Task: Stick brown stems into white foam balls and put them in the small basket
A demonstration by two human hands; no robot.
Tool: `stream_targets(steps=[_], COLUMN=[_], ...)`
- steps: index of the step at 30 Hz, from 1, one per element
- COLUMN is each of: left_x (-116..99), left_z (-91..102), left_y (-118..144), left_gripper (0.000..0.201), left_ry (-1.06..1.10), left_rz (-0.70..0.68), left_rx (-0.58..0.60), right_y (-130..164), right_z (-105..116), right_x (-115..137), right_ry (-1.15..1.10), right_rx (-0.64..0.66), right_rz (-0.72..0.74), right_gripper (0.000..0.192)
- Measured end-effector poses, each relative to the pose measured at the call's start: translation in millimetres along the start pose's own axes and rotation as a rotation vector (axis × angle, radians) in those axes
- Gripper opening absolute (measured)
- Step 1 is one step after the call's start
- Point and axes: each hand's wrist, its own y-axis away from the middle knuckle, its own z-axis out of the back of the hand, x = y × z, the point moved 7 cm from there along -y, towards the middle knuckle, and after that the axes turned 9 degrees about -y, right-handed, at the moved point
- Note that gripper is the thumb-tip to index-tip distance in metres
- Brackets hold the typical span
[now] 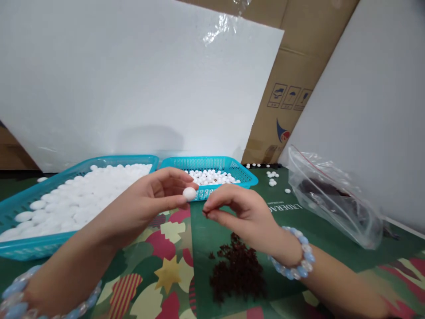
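Between the thumb and fingers of my left hand [154, 188] is a small smooth white ball [189, 194], slightly oval. My right hand [244, 217] is pinched on a tiny dark brown piece [206, 213], just right of the ball and apart from it. Most of that piece is hidden by the fingertips. Below my right hand lies a heap of small dark reddish-brown pieces [237, 272] on the green patterned sheet. Left of my left hand, a blue basket [43, 241] is filled with similar white balls [89, 190].
A second blue basket [247, 177] behind my hands holds more white balls. Loose white balls [272, 182] lie to its right. A clear zip bag [335, 204] with dark contents rests at the right. A white board [149, 79] and cardboard [299, 66] stand behind.
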Motion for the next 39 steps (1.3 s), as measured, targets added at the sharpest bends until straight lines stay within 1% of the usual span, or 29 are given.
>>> stream_targets(steps=[2, 3, 8, 12, 18, 22, 33, 39], left_x=[-2, -3, -7, -7, -7, -7, -10, -10], left_z=[-6.2, -8.9, -13.0, -12.9, -13.8, -14.5, -18.1, -18.6], left_y=[1, 2, 5, 5, 5, 6, 9, 10], left_gripper=[0.009, 0.008, 0.01, 0.01, 0.01, 0.01, 0.009, 0.01], left_ry=[0.01, 0.015, 0.019, 0.031, 0.034, 0.027, 0.029, 0.065], left_rz=[-0.006, -0.008, -0.016, -0.007, 0.001, 0.004, 0.013, 0.01], left_rx=[0.032, 0.044, 0.039, 0.042, 0.027, 0.03, 0.044, 0.048], right_y=[1, 1, 2, 3, 3, 3, 3, 2], right_z=[6, 8, 9, 8, 5, 4, 4, 4], right_x=[1, 0, -6, -7, -7, -9, -10, -9], right_ry=[-0.094, -0.135, -0.311, -0.391, -0.43, -0.447, -0.433, -0.422], right_rx=[-0.092, -0.116, -0.147, -0.154, -0.131, -0.138, -0.142, -0.144], right_rz=[0.043, 0.048, -0.021, -0.057, -0.11, -0.135, -0.12, -0.12], right_gripper=[0.016, 0.016, 0.02, 0.021, 0.019, 0.018, 0.015, 0.013])
